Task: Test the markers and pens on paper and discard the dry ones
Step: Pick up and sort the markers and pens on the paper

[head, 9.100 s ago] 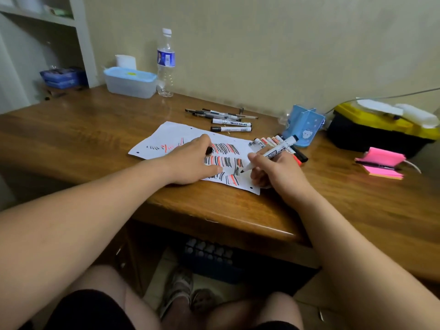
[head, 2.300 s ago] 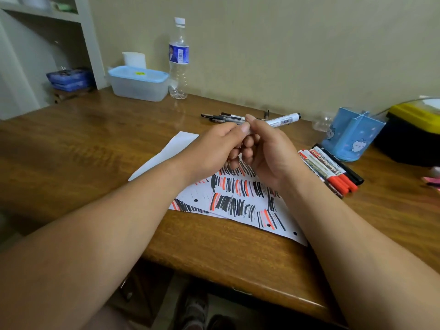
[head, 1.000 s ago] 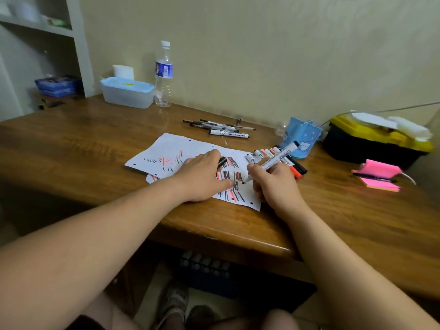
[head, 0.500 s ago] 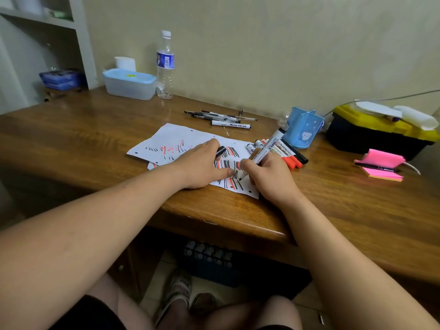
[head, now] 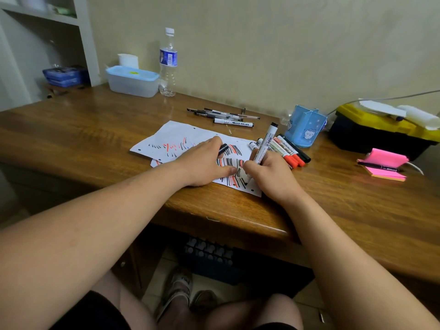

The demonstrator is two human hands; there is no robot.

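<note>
Marker (head: 264, 145) in right hand (head: 273, 179), on paper (head: 176, 136)

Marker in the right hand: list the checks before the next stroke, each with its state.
1. Marker tip on paper: ok.
2. Right hand grips marker: ok.
3. Left hand presses paper flat: ok.
4. Cap in left hand: ok.
5. This marker leaves ink: cannot tell.
6. Blank paper for more strokes: ok, at the far end.
</note>
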